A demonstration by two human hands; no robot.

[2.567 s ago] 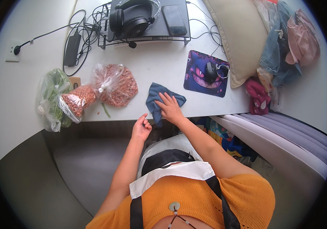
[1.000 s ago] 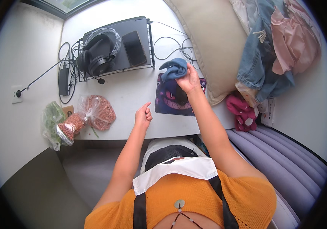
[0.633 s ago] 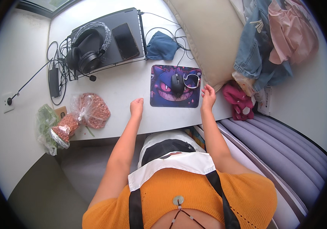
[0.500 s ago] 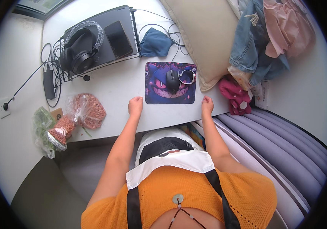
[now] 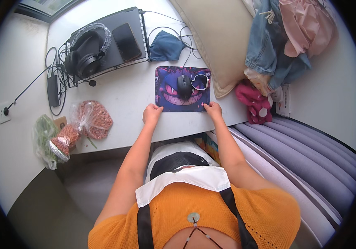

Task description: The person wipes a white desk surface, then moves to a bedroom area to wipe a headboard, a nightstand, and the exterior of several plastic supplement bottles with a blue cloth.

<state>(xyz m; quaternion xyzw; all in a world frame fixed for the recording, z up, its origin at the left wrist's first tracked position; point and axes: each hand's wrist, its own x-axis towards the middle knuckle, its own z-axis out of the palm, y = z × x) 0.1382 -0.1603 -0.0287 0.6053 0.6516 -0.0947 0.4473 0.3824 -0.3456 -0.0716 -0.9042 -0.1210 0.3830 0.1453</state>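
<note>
A dark purple mouse pad (image 5: 171,101) with a grinning cartoon face lies flat on the white desk in front of me. My left hand (image 5: 151,113) is closed at its near left corner, thumb on top of the edge. At the near right corner my right hand (image 5: 213,110) pinches the pad in the same way. The fingers under the edge are hidden. On the pad rest a black computer mouse (image 5: 184,86) and, to its right, a white open loop (image 5: 207,81) like a band.
At the far left a laptop (image 5: 117,25) on a wire rack carries headphones (image 5: 88,65) and a phone (image 5: 126,42). A blue cloth (image 5: 165,46) lies beside it. Bagged pink pellets (image 5: 96,121) sit near left. A beige cushion (image 5: 209,41) and clothes (image 5: 263,52) are at right.
Both hands have moved inward, from beside the mouse pad to its near corners, and their thumbs now rest on it. The whole view has shifted slightly.
</note>
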